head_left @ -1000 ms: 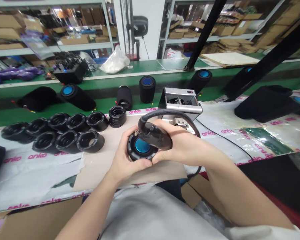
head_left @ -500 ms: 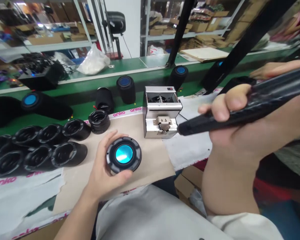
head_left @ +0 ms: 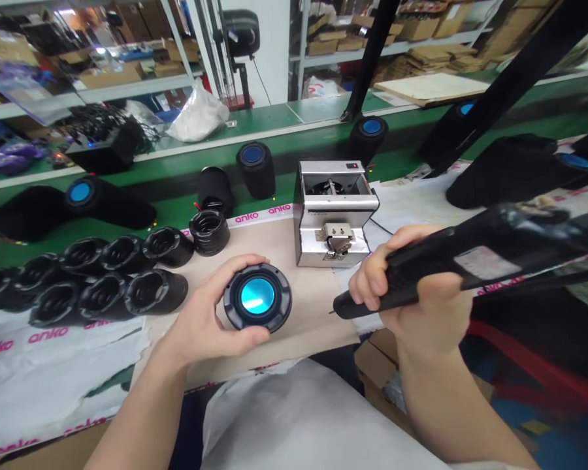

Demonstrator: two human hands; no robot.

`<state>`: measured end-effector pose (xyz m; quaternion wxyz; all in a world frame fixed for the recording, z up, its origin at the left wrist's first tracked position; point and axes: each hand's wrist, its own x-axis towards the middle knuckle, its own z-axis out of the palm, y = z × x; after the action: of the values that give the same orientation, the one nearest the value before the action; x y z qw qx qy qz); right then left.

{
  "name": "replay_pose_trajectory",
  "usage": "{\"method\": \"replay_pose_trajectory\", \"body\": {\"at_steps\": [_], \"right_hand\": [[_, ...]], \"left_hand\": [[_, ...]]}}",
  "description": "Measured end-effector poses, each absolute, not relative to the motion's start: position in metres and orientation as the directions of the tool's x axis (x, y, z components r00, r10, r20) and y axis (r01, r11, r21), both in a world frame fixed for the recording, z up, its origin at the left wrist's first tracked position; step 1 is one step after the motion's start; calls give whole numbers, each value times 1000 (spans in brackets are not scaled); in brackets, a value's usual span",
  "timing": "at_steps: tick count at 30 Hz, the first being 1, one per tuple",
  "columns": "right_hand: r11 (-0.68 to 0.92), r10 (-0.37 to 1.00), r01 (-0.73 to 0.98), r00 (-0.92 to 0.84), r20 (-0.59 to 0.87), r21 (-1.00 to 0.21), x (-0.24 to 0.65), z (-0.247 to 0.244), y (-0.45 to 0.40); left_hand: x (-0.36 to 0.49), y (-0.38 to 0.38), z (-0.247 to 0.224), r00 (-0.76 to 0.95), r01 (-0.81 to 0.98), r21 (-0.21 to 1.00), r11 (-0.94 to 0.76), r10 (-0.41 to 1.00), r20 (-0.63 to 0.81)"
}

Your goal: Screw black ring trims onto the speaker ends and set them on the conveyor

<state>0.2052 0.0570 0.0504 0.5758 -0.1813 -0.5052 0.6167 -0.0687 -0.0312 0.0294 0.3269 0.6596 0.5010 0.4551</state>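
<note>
My left hand (head_left: 213,316) is wrapped round the left side of a black round part (head_left: 257,297) with a shiny blue disc in its centre, facing up over the brown sheet. In my right hand (head_left: 416,294) is a black electric screwdriver (head_left: 460,251), held slantwise, its thin bit pointing left. The bit's tip is a short way right of the round part and does not touch it. Behind them stands a silver metal screw feeder (head_left: 337,215) with a small bracket on its front.
Several black ring-shaped housings (head_left: 149,292) stand in rows at the left. Black cylinders with blue ends, one of them upright (head_left: 256,171), are on the green bench (head_left: 176,171). A black post (head_left: 372,59) rises behind the feeder.
My right hand has brought the screwdriver down and left, so its tip is nearer the round part. My left hand still holds the part. The view has shifted slightly.
</note>
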Motion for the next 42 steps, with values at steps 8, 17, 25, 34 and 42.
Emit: {"method": "replay_pose_trajectory", "body": {"at_steps": [8,17,25,34,42], "right_hand": [[173,892,-328,-347,289,-929,197,25,57],[280,871,-345,-300,388,-896,196,22,72],[543,808,-427,29,589,-724,195,98,118],[523,804,-456,-15,594,-720,167,74,139],[409,878,-393,-76,472,-824,166,70,132]], "left_hand": [[-58,-22,7,55,193,868,-458,888,457],[-47,-17,-7,-20,162,809,-565,818,575],[-23,5,-5,25,155,835,-527,848,530],[-23,5,-6,26,116,858,-500,865,501],[-23,7,-7,27,97,866,-490,871,490]]}}
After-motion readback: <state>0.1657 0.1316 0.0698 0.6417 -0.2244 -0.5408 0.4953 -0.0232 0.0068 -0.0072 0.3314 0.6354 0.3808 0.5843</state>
